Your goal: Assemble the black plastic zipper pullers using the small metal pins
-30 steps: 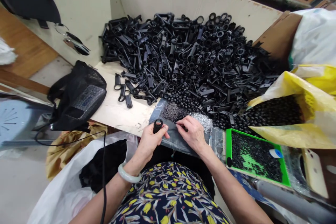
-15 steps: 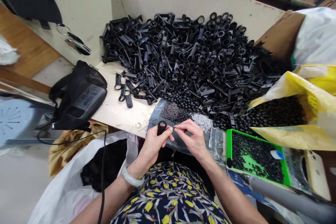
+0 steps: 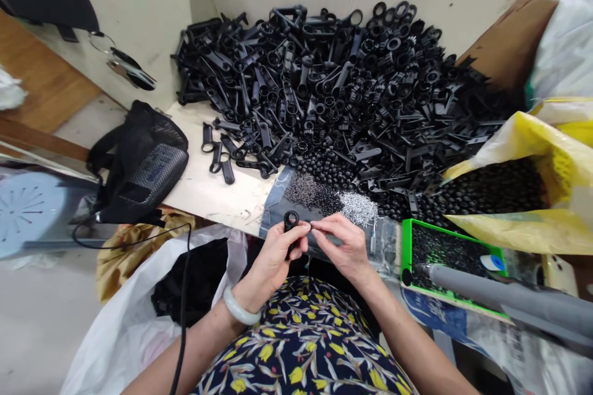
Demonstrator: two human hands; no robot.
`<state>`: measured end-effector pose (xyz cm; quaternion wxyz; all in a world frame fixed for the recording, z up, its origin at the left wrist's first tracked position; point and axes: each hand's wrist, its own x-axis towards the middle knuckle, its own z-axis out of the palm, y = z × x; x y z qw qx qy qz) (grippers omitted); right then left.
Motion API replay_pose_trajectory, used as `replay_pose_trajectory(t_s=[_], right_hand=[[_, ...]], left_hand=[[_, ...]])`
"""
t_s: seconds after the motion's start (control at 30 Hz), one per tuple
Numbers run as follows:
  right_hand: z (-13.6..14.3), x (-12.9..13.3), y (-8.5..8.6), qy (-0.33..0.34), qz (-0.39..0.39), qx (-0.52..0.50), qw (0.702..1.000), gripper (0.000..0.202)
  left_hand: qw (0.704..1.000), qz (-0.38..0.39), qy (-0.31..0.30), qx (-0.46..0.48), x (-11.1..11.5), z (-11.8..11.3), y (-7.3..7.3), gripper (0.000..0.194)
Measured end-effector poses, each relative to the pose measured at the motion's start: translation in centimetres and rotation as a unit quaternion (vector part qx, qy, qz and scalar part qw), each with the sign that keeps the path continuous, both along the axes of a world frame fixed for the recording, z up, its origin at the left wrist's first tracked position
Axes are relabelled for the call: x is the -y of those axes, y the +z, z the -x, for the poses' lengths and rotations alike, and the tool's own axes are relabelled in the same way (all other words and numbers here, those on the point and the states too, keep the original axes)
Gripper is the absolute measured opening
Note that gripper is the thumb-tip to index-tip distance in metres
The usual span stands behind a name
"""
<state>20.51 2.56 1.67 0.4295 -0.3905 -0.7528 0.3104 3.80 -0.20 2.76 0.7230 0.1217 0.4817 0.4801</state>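
The gap between the two hands has closed: the right hand has moved in from the pile side, and its fingertips are now touching or nearly touching those of the left hand, just below the centre of the frame. That brings a small dark piece, which the right thumb and forefinger seem to be pinching, right beside the part in the left hand; it is too small to identify. I judge that the fine work now lies at this meeting point, with the left hand serving as the steady holder.

The left hand's fingers are closed around a black plastic ring-ended part. Its round, open end stands up above the thumb, facing the camera, while the rest is mostly hidden by the fingers. The visible rim looks dark and thick, with no damage that I can make out.

Just above the right hand, on the bench, lies a heap of short silvery metal pins, with small dark brown pellets to its left. A large pile of black plastic parts fills the upper middle of the frame.
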Motion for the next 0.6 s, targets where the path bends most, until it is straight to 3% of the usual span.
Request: replay_pose_trajectory(t_s=[0.6], right_hand=[[-0.56,0.15,-0.56,0.0,-0.038,0.039,0.999,0.019]], left_hand=[[0.999,0.015,-0.004,0.04,0.49,-0.92,0.43,0.031]])
